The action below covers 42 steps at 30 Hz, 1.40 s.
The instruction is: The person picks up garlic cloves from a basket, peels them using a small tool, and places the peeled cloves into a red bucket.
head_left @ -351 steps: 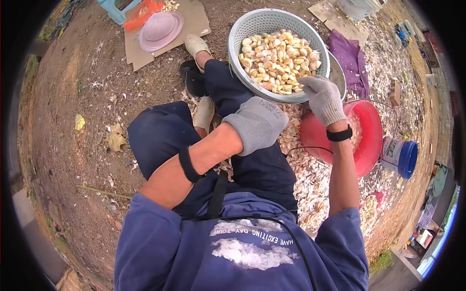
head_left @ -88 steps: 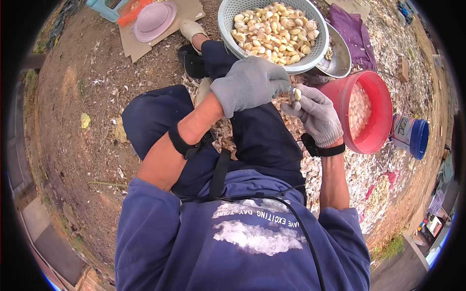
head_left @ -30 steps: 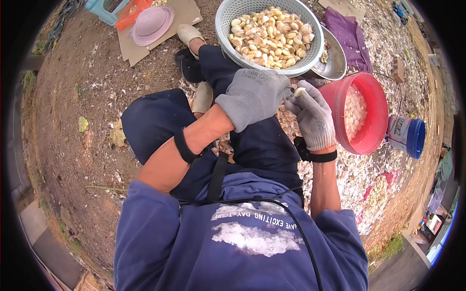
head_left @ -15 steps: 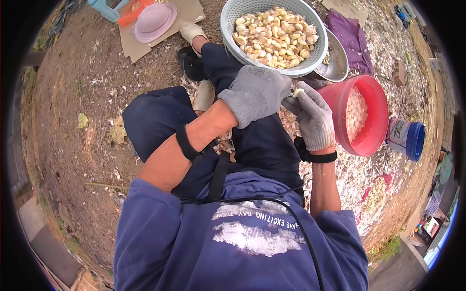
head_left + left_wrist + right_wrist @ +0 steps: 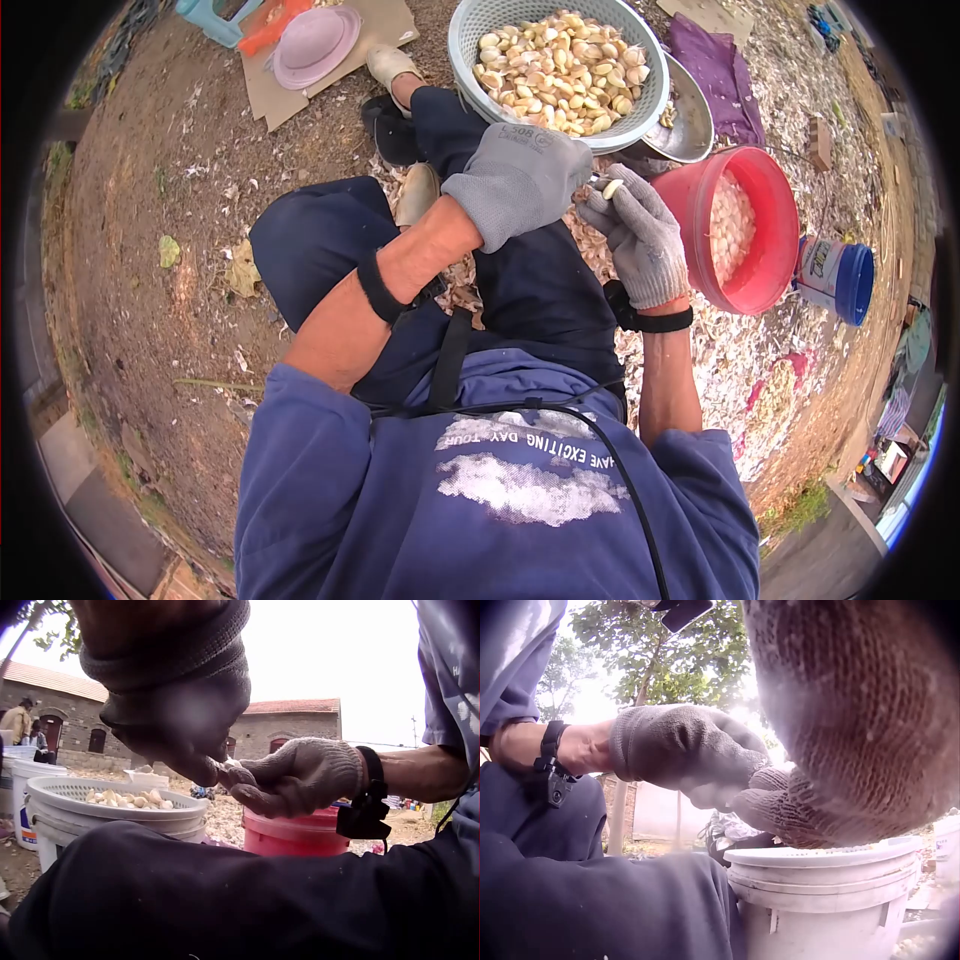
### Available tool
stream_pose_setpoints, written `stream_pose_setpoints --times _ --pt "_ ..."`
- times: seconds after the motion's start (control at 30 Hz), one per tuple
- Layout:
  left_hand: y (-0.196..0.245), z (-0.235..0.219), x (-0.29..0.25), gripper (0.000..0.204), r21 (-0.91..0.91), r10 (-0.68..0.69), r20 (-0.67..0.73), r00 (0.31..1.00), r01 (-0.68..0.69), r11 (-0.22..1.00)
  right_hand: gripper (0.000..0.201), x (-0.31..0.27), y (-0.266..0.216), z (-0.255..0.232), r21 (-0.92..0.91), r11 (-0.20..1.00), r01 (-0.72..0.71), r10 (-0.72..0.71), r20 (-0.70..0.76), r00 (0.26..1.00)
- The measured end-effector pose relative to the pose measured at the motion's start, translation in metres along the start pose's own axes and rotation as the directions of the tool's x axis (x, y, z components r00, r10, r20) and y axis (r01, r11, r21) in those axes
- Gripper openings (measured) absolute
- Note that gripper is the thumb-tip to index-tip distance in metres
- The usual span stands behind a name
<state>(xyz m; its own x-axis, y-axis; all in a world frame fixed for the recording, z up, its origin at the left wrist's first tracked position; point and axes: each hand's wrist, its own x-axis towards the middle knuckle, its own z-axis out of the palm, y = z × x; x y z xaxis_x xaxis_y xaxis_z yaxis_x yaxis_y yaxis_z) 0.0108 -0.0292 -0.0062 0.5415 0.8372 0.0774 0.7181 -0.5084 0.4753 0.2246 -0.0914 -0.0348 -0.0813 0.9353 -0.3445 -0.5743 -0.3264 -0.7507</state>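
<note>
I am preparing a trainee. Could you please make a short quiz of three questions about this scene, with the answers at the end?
1. Which of the person's hands is pinching the pale garlic clove?
A) the left hand
B) the right hand
C) neither

2. True or false: the grey basket and the red bucket both contain garlic cloves.

3. Fill the gap: the cloth lying near the metal bowl is ____ in colour.

Key: 1. B; 2. True; 3. purple
</note>
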Motion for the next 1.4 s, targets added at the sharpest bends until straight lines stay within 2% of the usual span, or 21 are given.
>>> stream_pose_setpoints --times 0.3,0.37,0.5,0.63,0.7,0.73,0.77,0.8,0.83,0.87,0.9,0.97,1.03,1.07,1.1,1.17,1.2,1.27,1.3,1.37,1.4 --pt "-0.007 -0.006 -0.001 0.021 -0.054 -0.028 -0.109 0.994 0.022 0.998 0.035 -0.009 -0.010 -0.005 -0.015 1.000 0.016 -0.016 0.002 1.000" --pt "-0.010 -0.007 -0.001 0.021 -0.063 -0.037 -0.097 0.995 0.031 0.998 0.035 -0.014 -0.018 -0.010 -0.061 0.997 0.036 -0.040 -0.051 0.998" --pt "-0.010 -0.011 -0.002 0.021 -0.036 -0.062 -0.032 0.998 0.061 0.997 0.032 -0.019 -0.046 -0.043 -0.136 0.983 0.124 -0.139 -0.109 0.984" --pt "-0.014 -0.016 -0.004 0.022 0.001 -0.052 0.018 0.998 0.052 0.999 0.029 -0.022 -0.088 -0.090 -0.347 0.911 0.223 -0.313 -0.231 0.921" --pt "-0.014 -0.016 -0.006 0.023 -0.011 -0.027 0.044 0.999 0.027 1.000 0.029 -0.018 -0.108 -0.120 -0.529 0.822 0.211 -0.403 -0.278 0.872" --pt "-0.013 -0.018 -0.007 0.023 -0.011 -0.028 0.040 0.999 0.028 1.000 0.031 -0.011 -0.113 -0.139 -0.665 0.736 0.123 -0.453 -0.350 0.820" --pt "-0.013 -0.019 -0.007 0.023 -0.018 -0.005 0.084 0.996 0.007 1.000 0.031 -0.007 -0.120 -0.150 -0.667 0.734 0.128 -0.455 -0.344 0.821" --pt "-0.013 -0.020 -0.008 0.023 -0.028 0.017 0.130 0.991 -0.013 1.000 0.034 -0.006 -0.126 -0.151 -0.957 0.284 -0.054 -0.584 -0.218 0.782" --pt "-0.011 -0.019 -0.009 0.023 -0.030 0.014 0.128 0.992 -0.010 1.000 0.036 -0.004 -0.129 -0.153 -0.937 -0.247 -0.247 -0.629 -0.039 0.777" --pt "-0.010 -0.018 -0.007 0.023 -0.008 0.009 0.158 0.987 -0.008 1.000 0.036 0.002 -0.130 -0.153 -0.970 -0.108 -0.216 -0.618 -0.104 0.779" --pt "-0.009 -0.017 -0.007 0.023 0.016 0.002 0.188 0.982 -0.005 1.000 0.036 0.009 -0.129 -0.136 -0.971 -0.111 -0.210 -0.616 -0.099 0.782" --pt "-0.006 -0.021 -0.005 0.023 0.010 0.003 0.212 0.977 -0.005 1.000 0.031 0.024 -0.117 -0.093 -0.996 0.087 0.010 -0.557 -0.041 0.829" --pt "-0.005 -0.021 -0.002 0.024 0.005 0.003 0.234 0.972 -0.005 1.000 0.026 0.047 -0.100 -0.063 -0.967 0.150 0.204 -0.526 0.097 0.845" --pt "-0.005 -0.019 -0.001 0.024 0.012 0.018 0.231 0.973 -0.021 1.000 0.024 0.057 -0.095 -0.041 -0.962 0.056 0.268 -0.507 0.204 0.837" --pt "-0.005 -0.017 -0.001 0.024 0.019 0.030 0.229 0.973 -0.035 0.999 0.024 0.068 -0.090 -0.025 -0.961 0.056 0.272 -0.504 0.208 0.838" --pt "-0.003 -0.021 0.000 0.024 0.029 0.037 0.230 0.972 -0.045 0.999 0.023 0.093 -0.081 -0.001 -0.919 -0.105 0.380 -0.379 0.390 0.839" --pt "-0.003 -0.022 -0.001 0.023 0.036 0.051 0.234 0.971 -0.061 0.997 0.023 0.108 -0.075 0.005 -0.919 -0.106 0.381 -0.376 0.391 0.840" --pt "-0.003 -0.021 -0.003 0.023 0.042 0.058 0.215 0.975 -0.069 0.997 0.023 0.138 -0.060 0.010 -0.903 -0.250 0.349 -0.255 0.409 0.876" --pt "-0.005 -0.020 -0.004 0.022 0.051 0.066 0.197 0.978 -0.077 0.996 0.023 0.150 -0.052 0.013 -0.901 -0.252 0.352 -0.249 0.412 0.876" --pt "-0.009 -0.017 -0.005 0.020 0.055 0.070 0.170 0.983 -0.081 0.995 0.025 0.172 -0.036 0.015 -0.882 -0.393 0.261 -0.164 0.346 0.924" --pt "-0.010 -0.016 -0.006 0.017 0.066 0.080 0.142 0.987 -0.090 0.994 0.025 0.179 -0.030 0.019 -0.857 -0.425 0.290 -0.140 0.379 0.915"
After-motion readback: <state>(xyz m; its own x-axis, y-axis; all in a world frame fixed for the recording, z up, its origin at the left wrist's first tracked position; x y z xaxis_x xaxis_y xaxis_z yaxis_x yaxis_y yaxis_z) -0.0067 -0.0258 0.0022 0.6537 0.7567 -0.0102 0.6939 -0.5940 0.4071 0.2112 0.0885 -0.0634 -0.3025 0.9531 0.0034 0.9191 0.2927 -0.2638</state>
